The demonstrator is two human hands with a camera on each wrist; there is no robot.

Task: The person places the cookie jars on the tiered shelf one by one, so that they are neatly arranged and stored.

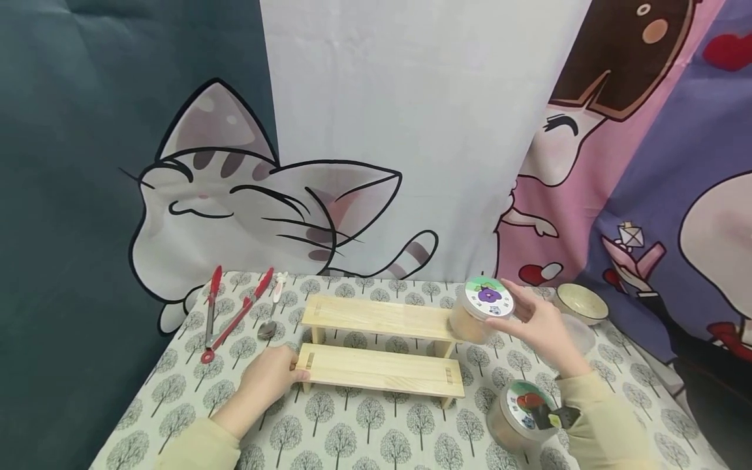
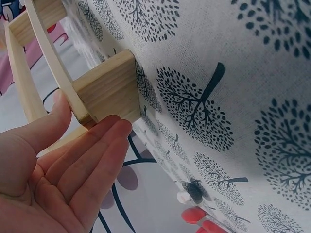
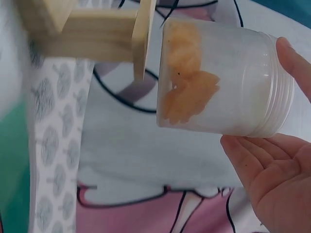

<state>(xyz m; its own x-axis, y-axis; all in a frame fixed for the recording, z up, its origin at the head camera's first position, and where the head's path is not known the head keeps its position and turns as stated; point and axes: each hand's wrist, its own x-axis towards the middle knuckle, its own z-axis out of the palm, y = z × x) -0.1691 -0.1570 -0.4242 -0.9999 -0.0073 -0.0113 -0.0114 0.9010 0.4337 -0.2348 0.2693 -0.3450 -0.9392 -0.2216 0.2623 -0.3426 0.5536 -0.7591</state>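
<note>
A two-step wooden rack (image 1: 378, 369) stands on the table with a higher board at the back and a lower one in front. My left hand (image 1: 267, 385) holds the left end of the lower board, with the thumb (image 2: 59, 109) on one face and the fingers (image 2: 99, 160) at its other side. My right hand (image 1: 537, 326) grips a clear plastic jar (image 1: 470, 323) near its lid, which bears a purple picture on green and white. Orange-brown contents (image 3: 187, 82) show at the jar's bottom end. The jar is at the right end of the upper board; whether it touches is unclear.
Another lidded jar (image 1: 508, 427) with a red picture stands at front right, partly behind the right wrist's camera. Back right are a cream bowl (image 1: 581, 302) and a translucent container (image 1: 581, 336). Red-tipped tongs (image 1: 235, 318) and a spoon (image 1: 267, 329) lie at the left.
</note>
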